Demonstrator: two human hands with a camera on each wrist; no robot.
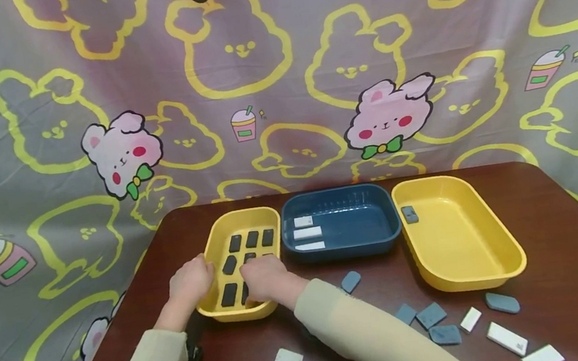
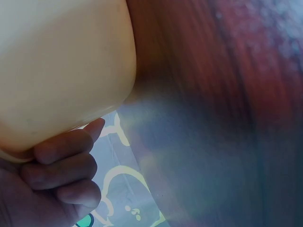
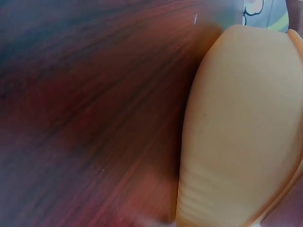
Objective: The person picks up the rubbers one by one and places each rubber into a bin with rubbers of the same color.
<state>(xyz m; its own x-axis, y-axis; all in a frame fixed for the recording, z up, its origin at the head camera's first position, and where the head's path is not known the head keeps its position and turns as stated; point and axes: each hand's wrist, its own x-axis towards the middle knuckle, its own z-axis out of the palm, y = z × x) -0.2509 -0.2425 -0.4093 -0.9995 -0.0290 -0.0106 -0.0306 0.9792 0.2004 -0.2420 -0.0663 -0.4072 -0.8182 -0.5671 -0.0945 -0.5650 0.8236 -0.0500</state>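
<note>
A dark reddish-brown tabletop (image 1: 557, 241) with wood grain, its far corners rounded. Near the far-left corner stands a smaller yellow tray (image 1: 236, 315). To its right, along the far edge, is a blue tray (image 1: 343, 253); next, toward the far-right corner, a larger yellow tray (image 1: 467, 286). Nearer the near edge, loose blocks lie scattered: one blue-grey block (image 1: 351, 281) just before the blue tray, three clustered blue-grey blocks (image 1: 431, 315) right of centre, another (image 1: 502, 302) toward the right edge, one lone white block (image 1: 289, 360) left of centre, and three white blocks (image 1: 507, 338) right of it.
</note>
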